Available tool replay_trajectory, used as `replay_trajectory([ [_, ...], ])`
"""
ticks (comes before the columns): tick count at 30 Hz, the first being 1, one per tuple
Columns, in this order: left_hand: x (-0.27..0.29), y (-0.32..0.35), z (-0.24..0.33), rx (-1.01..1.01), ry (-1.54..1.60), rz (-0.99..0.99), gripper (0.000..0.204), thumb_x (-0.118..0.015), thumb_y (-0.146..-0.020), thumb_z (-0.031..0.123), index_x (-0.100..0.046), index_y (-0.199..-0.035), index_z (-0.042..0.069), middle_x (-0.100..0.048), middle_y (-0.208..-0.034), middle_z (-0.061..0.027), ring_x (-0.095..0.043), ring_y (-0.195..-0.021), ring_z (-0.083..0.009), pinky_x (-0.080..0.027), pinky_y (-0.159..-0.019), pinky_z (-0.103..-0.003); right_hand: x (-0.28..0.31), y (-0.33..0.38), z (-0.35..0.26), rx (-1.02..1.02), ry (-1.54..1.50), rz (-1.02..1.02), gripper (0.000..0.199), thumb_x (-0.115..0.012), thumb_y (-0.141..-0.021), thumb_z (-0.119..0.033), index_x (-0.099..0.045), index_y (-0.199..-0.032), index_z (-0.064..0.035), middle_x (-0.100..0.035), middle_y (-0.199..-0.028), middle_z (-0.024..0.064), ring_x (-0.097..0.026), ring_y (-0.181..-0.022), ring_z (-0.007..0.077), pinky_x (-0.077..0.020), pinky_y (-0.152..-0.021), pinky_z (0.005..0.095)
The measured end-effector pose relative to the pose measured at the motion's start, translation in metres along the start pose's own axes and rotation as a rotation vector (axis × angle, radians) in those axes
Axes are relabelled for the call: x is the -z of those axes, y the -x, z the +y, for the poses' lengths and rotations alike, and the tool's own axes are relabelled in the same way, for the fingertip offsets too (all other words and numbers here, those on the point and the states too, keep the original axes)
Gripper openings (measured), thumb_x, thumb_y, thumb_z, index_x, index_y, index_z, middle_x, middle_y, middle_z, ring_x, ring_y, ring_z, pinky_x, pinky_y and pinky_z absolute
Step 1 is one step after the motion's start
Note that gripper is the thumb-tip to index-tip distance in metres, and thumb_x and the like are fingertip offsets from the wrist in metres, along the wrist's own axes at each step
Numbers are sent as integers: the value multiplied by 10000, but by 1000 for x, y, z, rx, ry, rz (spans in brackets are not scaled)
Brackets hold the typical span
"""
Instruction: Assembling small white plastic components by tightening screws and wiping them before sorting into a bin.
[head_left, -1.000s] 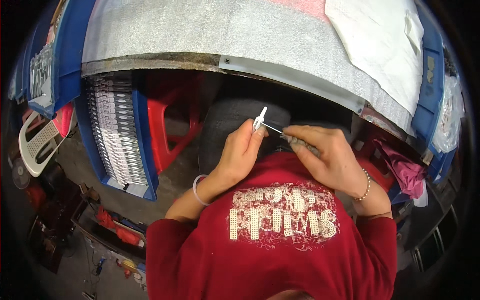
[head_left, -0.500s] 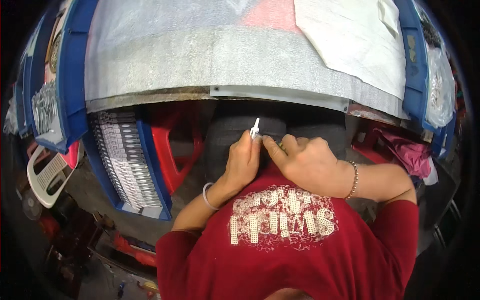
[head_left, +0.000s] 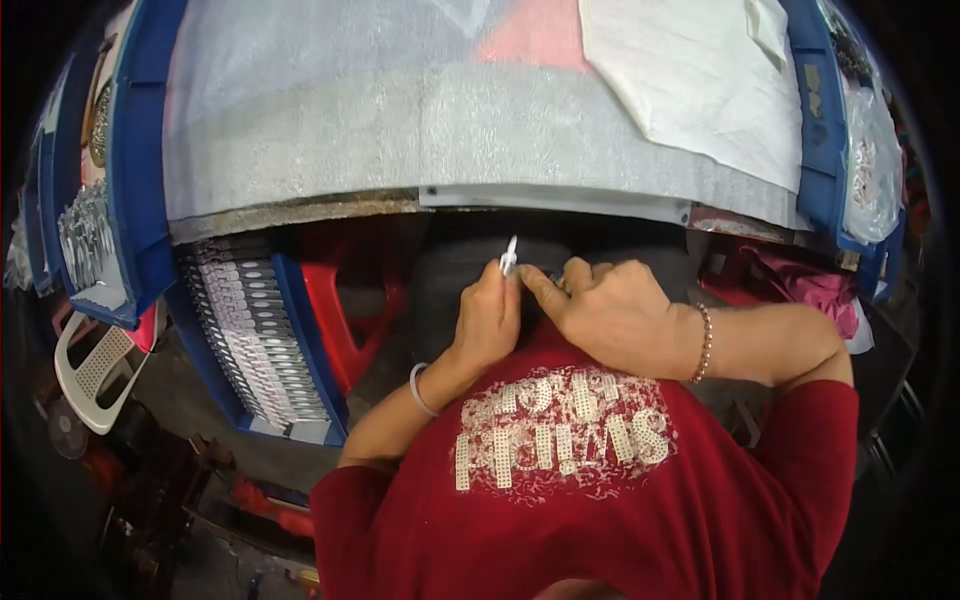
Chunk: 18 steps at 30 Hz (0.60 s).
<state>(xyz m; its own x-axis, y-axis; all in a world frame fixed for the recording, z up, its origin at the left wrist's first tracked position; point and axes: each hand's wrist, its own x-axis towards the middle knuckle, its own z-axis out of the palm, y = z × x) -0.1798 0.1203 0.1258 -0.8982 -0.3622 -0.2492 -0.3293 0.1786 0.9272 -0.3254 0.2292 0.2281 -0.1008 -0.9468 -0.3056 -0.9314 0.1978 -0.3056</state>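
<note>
Over my lap, just below the table edge, my left hand (head_left: 487, 318) is closed, gripping a small white pointed piece (head_left: 509, 256) between thumb and fingers. Its narrow tip points up, away from me. My right hand (head_left: 622, 318) is curled with its thumb reaching to the base of that piece. A small object with a dark or greenish part shows between the right thumb and fingers; most of it is hidden, so its kind cannot be made out.
Ahead lies a table (head_left: 300, 140) under a whitish sheet, with a white cloth (head_left: 690, 90) at right. A blue bin of stacked metal pieces (head_left: 250, 340) stands lower left. More blue bins (head_left: 140, 150) flank the table. A red stool (head_left: 330, 320) sits beside my legs.
My right elbow has swung slightly outward and the right hand has turned a little. The left hand keeps the white piece nearly in place. The whole view has shifted slightly.
</note>
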Motion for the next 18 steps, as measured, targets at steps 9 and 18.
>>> replay_trajectory([
  [9,1,-3,-1,63,-68,43,109,-480,-945,54,-474,-895,-42,-578,-707,-275,-589,-661,-476,-434,-535,-509,-19,-6,5,-178,-454,17,382,-628,-826,-98,-642,-1205,-52,-621,-677,167,-620,-544,276,-501,-516,364],
  [18,7,6,9,389,467,-44,238,-469,-1015,210,-528,-886,18,-489,-616,-23,-459,-495,-105,-355,-455,-264,0,19,4,-214,-689,131,372,-672,-817,-74,-597,-1171,7,-632,-966,201,-655,-810,333,-534,-690,382],
])
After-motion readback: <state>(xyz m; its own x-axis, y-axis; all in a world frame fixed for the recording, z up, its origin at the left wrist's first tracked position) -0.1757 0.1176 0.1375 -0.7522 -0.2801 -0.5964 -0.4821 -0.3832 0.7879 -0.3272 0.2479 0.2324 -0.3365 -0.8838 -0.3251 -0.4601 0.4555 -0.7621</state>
